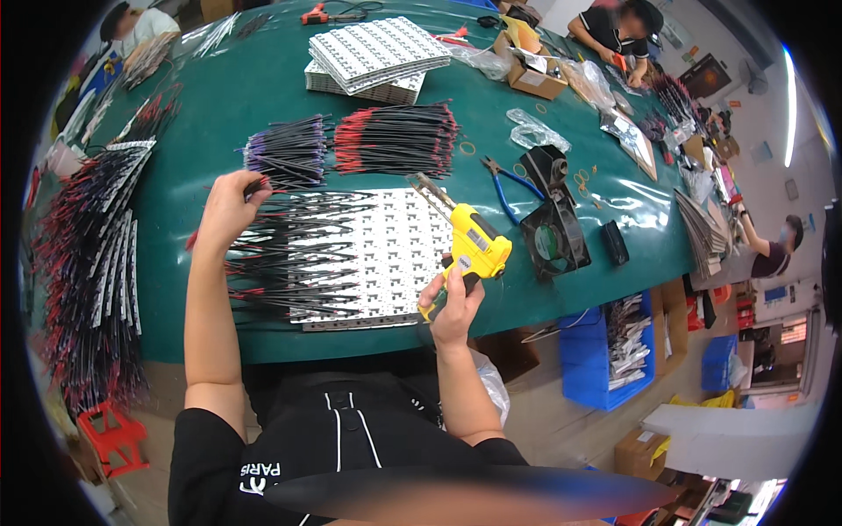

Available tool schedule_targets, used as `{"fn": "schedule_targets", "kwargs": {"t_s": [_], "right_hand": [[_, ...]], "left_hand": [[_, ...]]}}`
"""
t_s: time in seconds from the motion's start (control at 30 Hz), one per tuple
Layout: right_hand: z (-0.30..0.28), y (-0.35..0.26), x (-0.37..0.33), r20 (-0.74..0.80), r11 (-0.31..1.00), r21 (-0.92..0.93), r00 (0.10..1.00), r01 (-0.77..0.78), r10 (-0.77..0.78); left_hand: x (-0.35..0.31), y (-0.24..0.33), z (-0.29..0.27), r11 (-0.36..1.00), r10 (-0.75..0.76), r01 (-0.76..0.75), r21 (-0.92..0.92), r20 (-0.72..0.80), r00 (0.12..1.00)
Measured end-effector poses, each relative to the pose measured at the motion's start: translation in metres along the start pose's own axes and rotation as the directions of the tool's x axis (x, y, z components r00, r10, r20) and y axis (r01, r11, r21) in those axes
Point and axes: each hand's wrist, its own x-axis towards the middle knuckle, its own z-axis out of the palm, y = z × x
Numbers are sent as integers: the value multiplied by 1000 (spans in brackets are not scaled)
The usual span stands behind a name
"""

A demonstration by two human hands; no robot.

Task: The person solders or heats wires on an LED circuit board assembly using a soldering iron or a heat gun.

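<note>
My right hand (454, 307) is wrapped round the grip of a yellow soldering gun (481, 244), its metal tip slanting to the upper left over the board. Beneath the tip lies a white circuit board panel (399, 263) with rows of dark pads. Many black wires (298, 237) with red ends cover the panel's left half and stick out past its left edge. At the panel's upper left corner, my left hand (235, 206) has its fingers closed round dark wire ends; how many it holds is hidden.
Bundles of red-black wires (395, 140) and purple-black wires (285, 151) lie beyond the panel, near stacked white panels (377, 54). Pliers (509, 188) and a black fan (553, 237) sit to the right. Wired panels (101, 263) are heaped at left. Co-workers (618, 39) sit across the table.
</note>
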Motion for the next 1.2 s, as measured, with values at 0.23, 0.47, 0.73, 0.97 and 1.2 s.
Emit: {"fn": "schedule_targets", "kwargs": {"t_s": [0.23,0.47,0.73,0.97,1.2], "right_hand": [[5,-4,0,-19,998,-58,999,40,-42],[1,3,-2,-24,999,-33,999,34,-34],[6,-3,1,-24,999,-35,1000,4,-5],[11,-7,0,-23,999,-12,999,-32,32],[9,-5,1,-34,999,52,999,1,1]], "left_hand": [[-21,-29,20,995,59,-73,-74,-171,983],[-33,-26,19,985,84,-115,-127,-229,970],[-32,-26,11,977,78,-128,-168,-280,957],[-35,-38,2,936,-46,-160,-313,-559,828],[-39,-34,-4,939,-73,-211,-271,-758,648]]}}
